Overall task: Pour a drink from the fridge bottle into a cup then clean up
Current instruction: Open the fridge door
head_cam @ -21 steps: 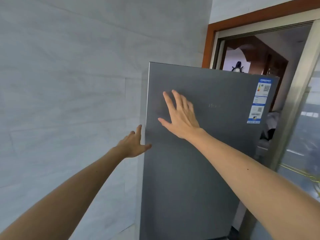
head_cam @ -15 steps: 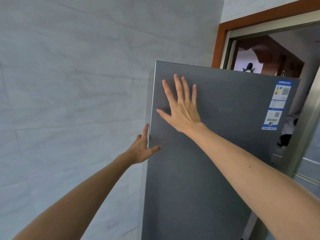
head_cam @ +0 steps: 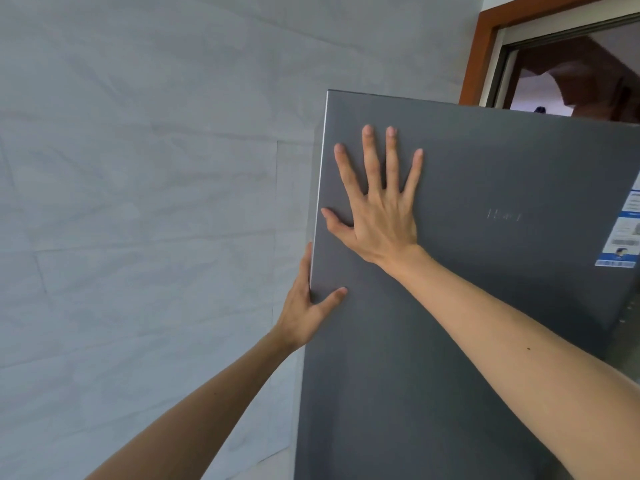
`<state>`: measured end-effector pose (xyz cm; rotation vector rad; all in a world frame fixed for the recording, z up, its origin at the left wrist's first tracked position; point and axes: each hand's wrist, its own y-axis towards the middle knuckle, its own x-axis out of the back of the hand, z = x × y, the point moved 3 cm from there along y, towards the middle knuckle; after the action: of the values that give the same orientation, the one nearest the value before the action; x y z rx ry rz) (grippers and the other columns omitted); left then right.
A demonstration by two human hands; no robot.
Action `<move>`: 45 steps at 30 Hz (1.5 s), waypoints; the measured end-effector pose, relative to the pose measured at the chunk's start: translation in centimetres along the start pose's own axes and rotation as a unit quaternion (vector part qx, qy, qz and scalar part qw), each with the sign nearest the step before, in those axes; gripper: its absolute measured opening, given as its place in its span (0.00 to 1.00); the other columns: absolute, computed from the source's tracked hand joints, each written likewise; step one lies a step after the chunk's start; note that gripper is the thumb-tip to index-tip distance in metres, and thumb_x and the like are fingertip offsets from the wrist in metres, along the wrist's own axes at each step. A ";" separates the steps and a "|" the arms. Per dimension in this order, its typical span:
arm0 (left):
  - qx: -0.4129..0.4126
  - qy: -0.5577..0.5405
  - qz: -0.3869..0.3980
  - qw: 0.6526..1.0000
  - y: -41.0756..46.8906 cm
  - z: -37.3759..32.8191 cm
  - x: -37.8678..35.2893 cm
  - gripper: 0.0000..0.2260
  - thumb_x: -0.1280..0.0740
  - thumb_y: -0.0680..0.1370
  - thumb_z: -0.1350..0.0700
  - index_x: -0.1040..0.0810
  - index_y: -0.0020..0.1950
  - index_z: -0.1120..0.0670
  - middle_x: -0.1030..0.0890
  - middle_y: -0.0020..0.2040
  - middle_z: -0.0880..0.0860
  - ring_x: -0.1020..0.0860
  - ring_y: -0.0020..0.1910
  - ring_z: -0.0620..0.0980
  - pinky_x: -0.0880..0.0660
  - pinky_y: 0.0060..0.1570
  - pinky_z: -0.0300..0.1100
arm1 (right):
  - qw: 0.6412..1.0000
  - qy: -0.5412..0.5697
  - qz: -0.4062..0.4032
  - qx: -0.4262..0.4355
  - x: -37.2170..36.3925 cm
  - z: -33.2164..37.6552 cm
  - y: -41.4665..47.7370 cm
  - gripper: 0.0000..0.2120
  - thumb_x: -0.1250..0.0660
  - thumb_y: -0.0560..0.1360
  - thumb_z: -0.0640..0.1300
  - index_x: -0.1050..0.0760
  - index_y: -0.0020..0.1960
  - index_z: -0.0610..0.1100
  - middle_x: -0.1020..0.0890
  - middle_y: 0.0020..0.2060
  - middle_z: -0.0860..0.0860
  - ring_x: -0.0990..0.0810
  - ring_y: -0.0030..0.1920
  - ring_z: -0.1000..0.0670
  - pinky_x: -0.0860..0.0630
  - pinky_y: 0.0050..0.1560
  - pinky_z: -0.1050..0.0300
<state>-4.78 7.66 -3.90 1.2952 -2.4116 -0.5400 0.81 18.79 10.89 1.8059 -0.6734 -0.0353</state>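
Observation:
A tall grey fridge door [head_cam: 485, 306] fills the right half of the view. My left hand [head_cam: 304, 306] clasps the door's left edge, thumb on the front face and fingers wrapped behind it. Higher up, my right hand [head_cam: 379, 206] lies flat on the door with its fingers spread, holding nothing. No bottle or cup is in view; the fridge's inside is hidden behind the door.
A pale marbled tile wall [head_cam: 138, 202] stands close on the left of the fridge. A brown-framed doorway [head_cam: 554, 64] opens behind the fridge at the upper right. Blue and white stickers [head_cam: 623, 233] sit at the door's right edge.
My left hand has closed on the fridge door's left edge. My right hand has slid a little higher on the door. The view has shifted left and closer.

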 end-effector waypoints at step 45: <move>-0.021 -0.041 -0.021 0.999 -8.4 -4.5 -1.6 0.34 0.35 0.81 0.62 0.47 0.81 0.44 0.39 0.79 0.43 0.38 0.77 0.44 0.35 0.75 0.54 | 0.998 0.028 0.046 -0.021 7.7 0.9 -2.9 0.40 0.46 0.78 0.64 0.52 0.81 0.42 0.50 0.78 0.33 0.53 0.77 0.28 0.49 0.70 0.24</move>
<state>4.13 3.96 -4.23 1.3326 -2.4303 -0.6635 8.13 15.01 10.36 1.7276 -0.7091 0.0627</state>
